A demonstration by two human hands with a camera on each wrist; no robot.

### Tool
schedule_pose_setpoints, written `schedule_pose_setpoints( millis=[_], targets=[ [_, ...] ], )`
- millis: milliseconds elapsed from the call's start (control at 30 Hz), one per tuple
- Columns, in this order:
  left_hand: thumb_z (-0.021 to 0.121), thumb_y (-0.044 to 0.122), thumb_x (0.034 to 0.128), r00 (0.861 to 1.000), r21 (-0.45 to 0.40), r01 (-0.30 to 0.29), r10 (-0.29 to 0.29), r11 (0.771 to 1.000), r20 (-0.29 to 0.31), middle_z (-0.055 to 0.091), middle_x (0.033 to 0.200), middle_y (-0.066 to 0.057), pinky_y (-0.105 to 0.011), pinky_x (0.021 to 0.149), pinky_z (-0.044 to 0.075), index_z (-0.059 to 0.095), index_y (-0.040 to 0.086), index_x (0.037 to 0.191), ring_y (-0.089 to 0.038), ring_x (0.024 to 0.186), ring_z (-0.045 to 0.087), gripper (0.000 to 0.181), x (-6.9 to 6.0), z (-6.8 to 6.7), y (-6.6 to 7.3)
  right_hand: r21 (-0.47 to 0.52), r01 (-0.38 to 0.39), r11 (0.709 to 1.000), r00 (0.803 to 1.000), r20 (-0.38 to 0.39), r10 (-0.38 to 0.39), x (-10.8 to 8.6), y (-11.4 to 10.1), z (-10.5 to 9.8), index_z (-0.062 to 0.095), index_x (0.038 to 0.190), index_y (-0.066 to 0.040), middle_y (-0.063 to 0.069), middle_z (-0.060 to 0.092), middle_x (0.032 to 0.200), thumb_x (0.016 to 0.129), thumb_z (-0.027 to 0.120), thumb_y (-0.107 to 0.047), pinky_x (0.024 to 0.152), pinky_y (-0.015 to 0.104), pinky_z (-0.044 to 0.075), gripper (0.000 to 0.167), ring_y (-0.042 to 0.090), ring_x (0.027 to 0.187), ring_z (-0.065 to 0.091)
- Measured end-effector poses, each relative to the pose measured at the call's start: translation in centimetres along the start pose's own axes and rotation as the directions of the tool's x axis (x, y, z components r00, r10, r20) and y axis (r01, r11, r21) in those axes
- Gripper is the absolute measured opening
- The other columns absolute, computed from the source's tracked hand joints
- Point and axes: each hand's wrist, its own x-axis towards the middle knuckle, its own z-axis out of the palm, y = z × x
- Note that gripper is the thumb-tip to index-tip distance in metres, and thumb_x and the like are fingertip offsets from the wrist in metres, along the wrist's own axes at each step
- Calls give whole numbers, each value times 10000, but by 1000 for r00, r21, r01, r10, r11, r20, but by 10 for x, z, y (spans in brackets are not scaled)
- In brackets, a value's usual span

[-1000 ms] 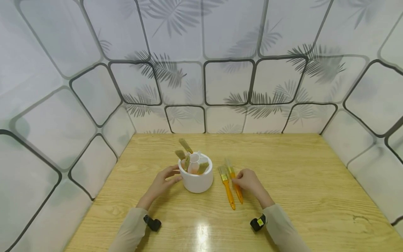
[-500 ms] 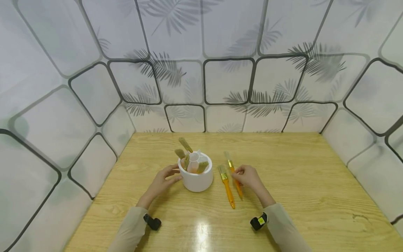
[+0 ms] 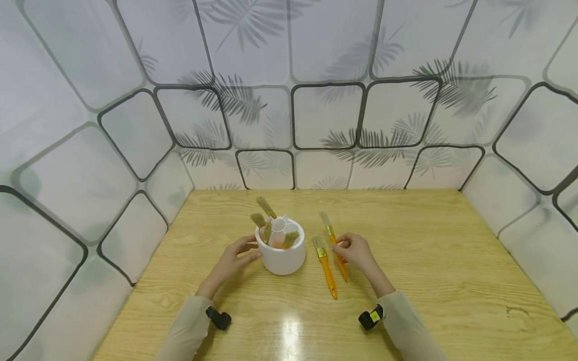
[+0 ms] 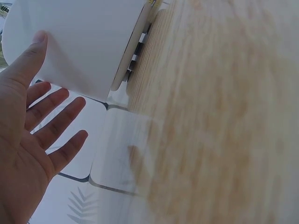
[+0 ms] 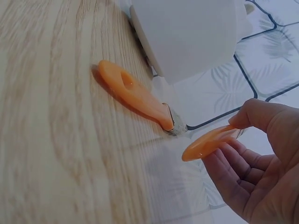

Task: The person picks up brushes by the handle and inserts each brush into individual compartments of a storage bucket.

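A round white holder (image 3: 283,259) with inner dividers has several paintbrushes (image 3: 259,220) in it, bristles up. My left hand (image 3: 237,256) is at its left side; in the left wrist view the thumb (image 4: 35,49) lies against the white wall and the fingers are extended and spread. To the right, my right hand (image 3: 355,250) pinches the orange handle of a paintbrush (image 3: 331,234) between thumb and fingers. In the right wrist view this handle (image 5: 205,143) is off the table. Another orange-handled paintbrush (image 3: 327,271) lies flat between the holder and my right hand.
The light wood table (image 3: 451,271) is bordered at the back and sides by a patterned white wall covering (image 3: 325,115). A black wrist camera (image 3: 219,319) sits on the left sleeve, and a second wrist camera (image 3: 370,319) on the right.
The paintbrush in my right hand has been lifted slightly and moved away from me, turning a little onto its narrow side. My left hand, the holder and the lying paintbrush stay put.
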Motion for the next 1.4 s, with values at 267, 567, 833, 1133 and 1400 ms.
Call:
schedule_pose_setpoints(
  millis=[267, 567, 833, 1133, 1400],
  targets=[
    [665, 149, 859, 1000, -12, 6, -6, 1000, 7, 521, 1299, -213, -576, 976, 410, 493, 7, 1302, -438, 1108, 542, 496, 1, 0, -2, 53, 9, 999, 1000, 14, -9, 1, -2, -1, 629, 999, -6, 113, 645, 821, 843, 660, -121, 546, 299, 578, 196, 157, 628, 616],
    [672, 142, 854, 1000, -9, -5, 5, 1000, 8, 522, 1297, -210, -571, 968, 420, 493, 14, 1296, -433, 1111, 541, 494, 2, 1, 0, 76, 43, 996, 999, 30, -45, 3, -7, -3, 622, 997, 10, 117, 642, 812, 855, 653, -123, 562, 325, 585, 198, 145, 624, 612],
    [675, 131, 850, 1000, -19, -1, 1, 1000, 3, 514, 1302, -217, -582, 971, 411, 490, 8, 1294, -448, 1108, 535, 497, 2, 1, 0, 113, 42, 993, 999, 28, -45, 2, -12, -2, 620, 998, 22, 117, 638, 805, 851, 661, -114, 580, 355, 589, 204, 159, 623, 615],
    [678, 133, 847, 1000, -20, -3, 3, 1000, -4, 512, 1302, -221, -588, 967, 410, 489, 6, 1294, -462, 1101, 533, 502, 1, 1, -2, 131, 47, 990, 998, 27, -51, 1, -15, -1, 619, 1000, 25, 112, 629, 790, 855, 663, -118, 575, 364, 588, 209, 153, 621, 606],
    [676, 111, 847, 1000, -17, -4, 4, 1000, -7, 521, 1291, -221, -592, 964, 410, 495, 8, 1288, -472, 1102, 528, 488, 2, 2, 1, 156, 63, 986, 998, 22, -67, -1, -22, -1, 623, 1015, 24, 107, 615, 783, 858, 661, -122, 592, 387, 589, 218, 157, 630, 599]
  ],
)
